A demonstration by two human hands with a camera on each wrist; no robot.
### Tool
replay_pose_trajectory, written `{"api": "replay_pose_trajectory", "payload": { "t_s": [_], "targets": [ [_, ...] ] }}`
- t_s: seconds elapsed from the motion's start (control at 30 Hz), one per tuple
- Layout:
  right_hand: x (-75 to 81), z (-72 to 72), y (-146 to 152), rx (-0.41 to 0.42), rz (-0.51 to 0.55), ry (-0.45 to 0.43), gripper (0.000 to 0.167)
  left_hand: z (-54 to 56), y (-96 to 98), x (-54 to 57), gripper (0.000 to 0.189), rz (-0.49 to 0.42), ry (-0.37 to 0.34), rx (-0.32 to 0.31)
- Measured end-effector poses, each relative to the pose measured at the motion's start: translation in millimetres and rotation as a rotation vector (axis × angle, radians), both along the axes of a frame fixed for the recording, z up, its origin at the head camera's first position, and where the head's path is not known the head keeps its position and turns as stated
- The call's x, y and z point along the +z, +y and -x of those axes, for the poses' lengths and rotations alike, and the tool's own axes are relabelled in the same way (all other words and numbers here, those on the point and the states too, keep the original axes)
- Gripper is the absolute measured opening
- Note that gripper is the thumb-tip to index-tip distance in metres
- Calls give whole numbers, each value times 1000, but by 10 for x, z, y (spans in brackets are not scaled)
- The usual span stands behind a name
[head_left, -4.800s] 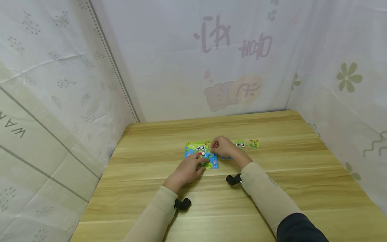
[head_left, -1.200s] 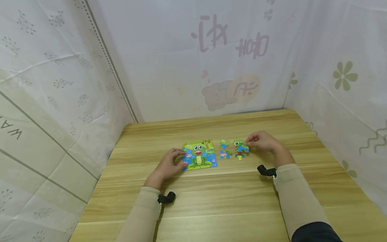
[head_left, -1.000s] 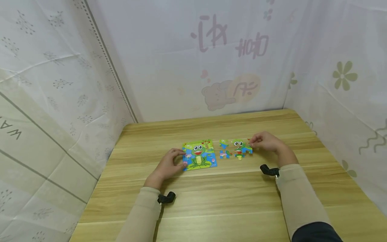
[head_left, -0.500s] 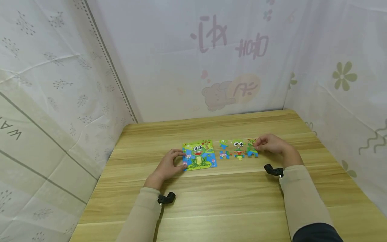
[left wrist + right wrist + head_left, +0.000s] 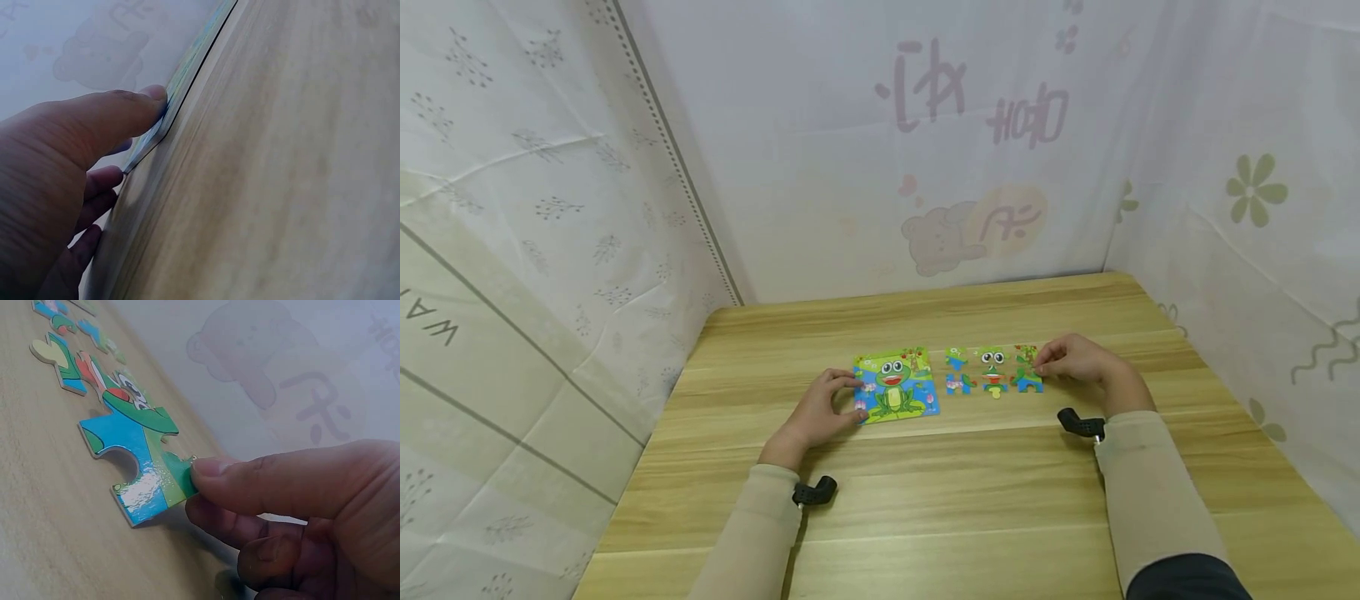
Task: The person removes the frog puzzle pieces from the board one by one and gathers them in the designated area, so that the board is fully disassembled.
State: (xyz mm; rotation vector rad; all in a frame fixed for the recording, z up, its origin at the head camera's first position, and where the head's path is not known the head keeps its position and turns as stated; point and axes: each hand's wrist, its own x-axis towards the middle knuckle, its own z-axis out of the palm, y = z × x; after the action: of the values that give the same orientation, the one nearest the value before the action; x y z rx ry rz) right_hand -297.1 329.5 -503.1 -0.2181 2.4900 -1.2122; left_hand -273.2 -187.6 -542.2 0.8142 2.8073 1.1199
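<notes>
In the head view my left hand (image 5: 816,415) rests at the left edge of a square frog puzzle (image 5: 895,387), thumb at its near corner. The left wrist view shows that thumb (image 5: 134,115) on the board's edge, the other fingers loosely bent beside it. My right hand (image 5: 1078,362) pinches a blue and green puzzle piece (image 5: 147,469) between thumb and index finger, its near side tilted up from the table. This piece sits at the right of two rows of loose pieces, beside the piece with the frog's mouth (image 5: 995,382).
Other loose pieces include one with the frog's eyes (image 5: 992,358), a corner piece with a white flower (image 5: 956,358) and a pink-flower piece (image 5: 958,384). A red-dotted tree piece (image 5: 1024,353) lies behind the held one. Printed curtains (image 5: 820,167) surround the wooden table (image 5: 880,517).
My right hand has left the frog puzzle and carried the blue and green piece right, past the eye piece, and lowered it. My left hand has shifted to the puzzle's left edge and stayed there.
</notes>
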Motion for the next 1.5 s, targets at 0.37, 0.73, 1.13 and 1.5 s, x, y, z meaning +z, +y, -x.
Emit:
{"api": "replay_pose_trajectory", "payload": {
  "t_s": [0.37, 0.73, 1.13, 1.5],
  "targets": [
    [-7, -13, 10, -18, -7, -2, 19, -25, -7, 10, 53, 1, 5, -2],
    [7, -9, -14, -21, 14, -15, 21, -49, -6, 18, 52, -20, 21, -7],
    [63, -30, -82, 3, 10, 30, 27, -43, 15, 31, 56, 43, 13, -16],
    [120, 22, -461, 23, 9, 103, 24, -70, 1, 51, 67, 37, -12, -7]
  ]
}}
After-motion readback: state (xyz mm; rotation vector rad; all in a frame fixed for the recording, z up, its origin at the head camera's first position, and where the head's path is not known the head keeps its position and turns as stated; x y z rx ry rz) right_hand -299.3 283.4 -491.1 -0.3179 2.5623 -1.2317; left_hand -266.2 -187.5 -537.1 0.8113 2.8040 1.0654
